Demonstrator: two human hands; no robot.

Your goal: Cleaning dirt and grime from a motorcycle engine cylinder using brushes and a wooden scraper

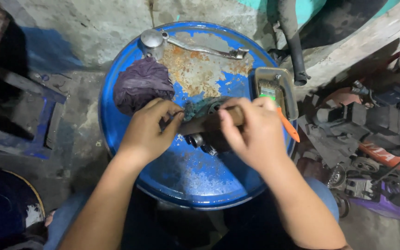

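Note:
My left hand (151, 132) and my right hand (251, 132) both grip a dirty metal engine part (200, 132) that rests on top of a rusty blue drum (195, 180). A greenish rag (191, 110) lies against the part between my hands. My right hand also seems to hold a wooden handle (234, 115) across the part. Behind my right hand an orange-handled brush (285, 122) sticks out of a small metal tray (278, 88).
A crumpled purple cloth (142, 83) lies on the drum's left side. A grey metal lever with a round cap (186, 44) sits at the drum's far edge. Motorcycle parts and scrap (362, 134) crowd the floor on the right. A blue metal stand (33, 115) stands at left.

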